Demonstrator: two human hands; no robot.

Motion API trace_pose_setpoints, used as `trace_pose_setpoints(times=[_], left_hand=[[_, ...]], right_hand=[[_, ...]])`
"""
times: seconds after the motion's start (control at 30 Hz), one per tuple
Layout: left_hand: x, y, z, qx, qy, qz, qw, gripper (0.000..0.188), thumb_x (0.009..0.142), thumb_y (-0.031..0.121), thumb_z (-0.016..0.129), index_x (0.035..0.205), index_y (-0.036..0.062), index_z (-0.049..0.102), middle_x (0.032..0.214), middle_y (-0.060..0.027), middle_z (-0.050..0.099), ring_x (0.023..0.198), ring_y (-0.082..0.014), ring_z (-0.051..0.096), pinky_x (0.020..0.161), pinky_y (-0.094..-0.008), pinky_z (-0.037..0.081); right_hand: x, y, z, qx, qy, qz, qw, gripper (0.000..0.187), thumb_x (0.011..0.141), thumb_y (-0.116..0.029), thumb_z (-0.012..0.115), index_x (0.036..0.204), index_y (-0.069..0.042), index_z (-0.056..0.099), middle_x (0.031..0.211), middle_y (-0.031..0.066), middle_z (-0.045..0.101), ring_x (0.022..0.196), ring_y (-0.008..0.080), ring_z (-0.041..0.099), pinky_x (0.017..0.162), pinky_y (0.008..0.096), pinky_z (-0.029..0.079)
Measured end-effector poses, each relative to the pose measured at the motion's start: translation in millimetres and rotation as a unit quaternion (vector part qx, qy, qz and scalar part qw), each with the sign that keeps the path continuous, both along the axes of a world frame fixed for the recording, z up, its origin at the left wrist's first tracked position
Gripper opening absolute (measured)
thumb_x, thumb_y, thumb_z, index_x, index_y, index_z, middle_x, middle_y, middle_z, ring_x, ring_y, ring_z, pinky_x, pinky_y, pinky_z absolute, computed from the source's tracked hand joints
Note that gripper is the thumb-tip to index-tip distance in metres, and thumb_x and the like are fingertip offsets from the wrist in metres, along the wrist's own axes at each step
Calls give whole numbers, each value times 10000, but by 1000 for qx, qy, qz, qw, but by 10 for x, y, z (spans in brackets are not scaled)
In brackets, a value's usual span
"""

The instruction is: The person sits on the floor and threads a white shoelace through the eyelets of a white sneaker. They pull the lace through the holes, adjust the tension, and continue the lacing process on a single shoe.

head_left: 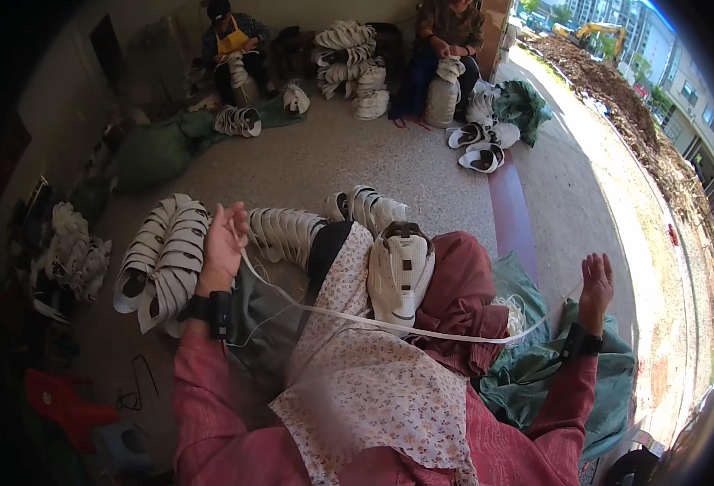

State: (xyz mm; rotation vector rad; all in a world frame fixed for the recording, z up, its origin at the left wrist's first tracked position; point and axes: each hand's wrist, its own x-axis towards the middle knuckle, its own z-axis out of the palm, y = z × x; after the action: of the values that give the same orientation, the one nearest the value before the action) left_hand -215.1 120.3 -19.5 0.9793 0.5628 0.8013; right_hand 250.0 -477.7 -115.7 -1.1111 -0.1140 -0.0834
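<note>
In the head view, the white lace [316, 309] sags from the fingers of the left hand [224, 251] across the lap toward the right hand [596, 292]; it looks light, limp and hard to damage, likely easiest pinched near an end. The white shoe upper [401, 279], between the two hands and beyond the lace, probably has a fairly firm shell, best held by its sides. The left fingers are loosely curled, apparently clamped on the lace; a stack of pale uppers [162, 259] sits just beside them. The right fingers point up, nearly straight; whether they grip the lace's far end, I cannot tell.
</note>
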Motion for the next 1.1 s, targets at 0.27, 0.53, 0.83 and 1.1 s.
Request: trace_pose_setpoints(times=[0.27, 0.53, 0.83, 1.1], left_hand=[[1630, -1755, -294, 326, 90, -321, 885, 168, 955, 96, 662, 1105, 20, 655, 1021, -9, 666, 919, -84, 618, 812, -248, 517], [1890, -1964, -651, 493, 117, -274, 818, 253, 798, 102, 779, 1009, 60, 646, 907, -34, 554, 866, -174, 587, 769, -316, 503], [2170, -2022, -753, 558, 209, -189, 781, 283, 745, 225, 805, 934, 83, 650, 868, -41, 552, 831, -203, 581, 742, -338, 495], [2203, -2031, -652, 534, 248, -219, 778, 238, 743, 243, 788, 897, 105, 671, 844, -38, 552, 813, -221, 583, 728, -368, 494]], right_hand=[[-1568, 2216, 266, -129, -13, 279, 952, 178, 993, -81, 635, 1149, 4, 638, 881, 54, 703, 766, 102, 665, 706, 222, 545], [-1670, 1977, -23, -229, -120, 337, 905, 126, 991, -106, 647, 1081, -18, 639, 834, 23, 668, 710, 64, 610, 630, 215, 502], [-1380, 2152, 155, -237, -36, 362, 901, 189, 1009, -161, 616, 1134, -19, 616, 828, 47, 654, 678, 83, 632, 515, 218, 516], [-1177, 2460, 251, -279, -32, 419, 863, 179, 1026, -198, 588, 1061, -23, 574, 753, 43, 618, 545, 119, 605, 457, 241, 499]])
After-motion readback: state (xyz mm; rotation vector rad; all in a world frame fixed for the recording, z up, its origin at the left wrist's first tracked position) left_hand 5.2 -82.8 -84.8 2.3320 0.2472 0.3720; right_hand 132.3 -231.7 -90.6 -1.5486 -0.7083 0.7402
